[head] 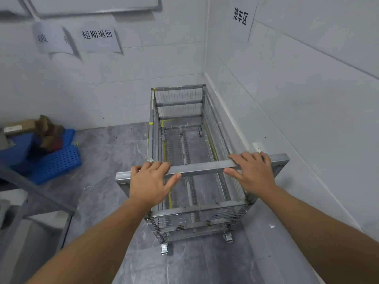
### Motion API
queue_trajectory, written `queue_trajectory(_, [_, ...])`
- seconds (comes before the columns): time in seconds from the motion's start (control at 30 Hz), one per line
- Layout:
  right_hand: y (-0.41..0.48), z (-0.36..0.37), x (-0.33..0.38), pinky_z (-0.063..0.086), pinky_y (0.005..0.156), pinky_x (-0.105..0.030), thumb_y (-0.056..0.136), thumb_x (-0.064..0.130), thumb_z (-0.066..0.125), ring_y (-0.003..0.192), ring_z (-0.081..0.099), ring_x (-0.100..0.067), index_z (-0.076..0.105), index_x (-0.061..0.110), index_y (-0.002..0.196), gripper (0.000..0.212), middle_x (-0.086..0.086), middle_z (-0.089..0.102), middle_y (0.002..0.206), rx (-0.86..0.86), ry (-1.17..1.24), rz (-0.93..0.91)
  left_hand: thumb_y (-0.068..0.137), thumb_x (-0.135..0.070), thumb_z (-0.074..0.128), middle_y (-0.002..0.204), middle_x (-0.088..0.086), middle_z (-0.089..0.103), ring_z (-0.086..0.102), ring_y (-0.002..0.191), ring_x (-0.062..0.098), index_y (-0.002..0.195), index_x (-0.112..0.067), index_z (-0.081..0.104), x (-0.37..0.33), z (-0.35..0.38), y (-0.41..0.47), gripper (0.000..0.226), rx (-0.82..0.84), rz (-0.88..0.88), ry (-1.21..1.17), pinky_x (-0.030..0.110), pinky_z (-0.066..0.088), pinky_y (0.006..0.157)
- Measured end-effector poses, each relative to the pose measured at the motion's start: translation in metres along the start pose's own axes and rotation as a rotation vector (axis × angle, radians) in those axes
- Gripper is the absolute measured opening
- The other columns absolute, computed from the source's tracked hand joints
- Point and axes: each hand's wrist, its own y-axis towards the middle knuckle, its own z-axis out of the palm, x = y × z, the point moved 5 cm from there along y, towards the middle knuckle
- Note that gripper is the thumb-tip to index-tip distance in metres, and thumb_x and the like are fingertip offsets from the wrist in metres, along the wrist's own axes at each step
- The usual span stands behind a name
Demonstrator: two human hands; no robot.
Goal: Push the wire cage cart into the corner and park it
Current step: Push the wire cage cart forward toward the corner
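Observation:
The wire cage cart is a long grey metal mesh cage on castors, empty inside. Its far end stands against the back wall in the room's corner, and its right side runs close along the right wall. A flat metal handle bar crosses its near end. My left hand grips the left part of that bar, fingers over the top and thumb under. My right hand holds the bar's right part in the same way. Two brake pedals show at the near castors.
The right wall lies close beside the cart, with a paper sign on it. Paper signs hang on the back wall. At left sit a blue perforated plastic pallet with cardboard boxes and a grey metal frame.

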Motion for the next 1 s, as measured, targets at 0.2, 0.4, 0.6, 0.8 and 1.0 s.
queue_trajectory(0.2, [0.041, 0.006, -0.004, 0.021, 0.108, -0.047, 0.084, 0.083, 0.008, 0.108, 0.05, -0.022, 0.052, 0.042, 0.131, 0.077, 0.011, 0.06, 0.116, 0.005, 0.002, -0.014, 0.091, -0.075, 0.021, 0.103, -0.016, 0.065, 0.057, 0.099, 0.016, 0.114, -0.036, 0.057, 0.007, 0.007, 0.038, 0.058, 0.006, -0.008, -0.009, 0.04, 0.031, 0.087])
queue_trajectory(0.4, [0.081, 0.013, -0.007, 0.025, 0.103, -0.046, 0.087, 0.081, 0.015, 0.101, 0.052, -0.022, 0.057, 0.039, 0.125, 0.071, 0.011, 0.062, 0.109, -0.039, 0.018, -0.041, 0.09, -0.075, 0.022, 0.105, -0.015, 0.066, 0.058, 0.104, 0.017, 0.114, -0.035, 0.059, 0.017, 0.017, 0.075, 0.06, 0.03, -0.035, -0.008, 0.041, 0.03, 0.091])
queue_trajectory(0.6, [0.114, 0.019, -0.01, 0.024, 0.106, -0.048, 0.086, 0.081, 0.016, 0.104, 0.051, -0.022, 0.056, 0.038, 0.129, 0.072, 0.01, 0.06, 0.109, -0.039, 0.011, -0.048, 0.09, -0.076, 0.019, 0.111, -0.014, 0.066, 0.057, 0.109, 0.017, 0.114, -0.035, 0.059, 0.026, 0.02, 0.106, 0.062, 0.036, -0.04, -0.006, 0.042, 0.03, 0.092])
queue_trajectory(0.8, [0.144, 0.025, -0.005, 0.021, 0.107, -0.048, 0.089, 0.079, 0.02, 0.109, 0.049, -0.023, 0.052, 0.04, 0.131, 0.065, 0.009, 0.06, 0.115, -0.013, 0.001, -0.039, 0.088, -0.078, 0.016, 0.115, -0.011, 0.065, 0.054, 0.114, 0.019, 0.118, -0.033, 0.06, 0.041, 0.025, 0.134, 0.07, 0.056, -0.052, -0.026, 0.045, 0.029, 0.097])
queue_trajectory(1.0, [0.167, 0.027, 0.011, 0.02, 0.108, -0.05, 0.089, 0.078, 0.023, 0.112, 0.049, -0.024, 0.05, 0.04, 0.132, 0.063, 0.008, 0.059, 0.118, 0.004, -0.002, -0.035, 0.087, -0.078, 0.014, 0.12, -0.01, 0.064, 0.052, 0.118, 0.019, 0.123, -0.034, 0.057, 0.065, 0.028, 0.156, 0.071, 0.104, -0.053, -0.03, 0.044, 0.026, 0.099])
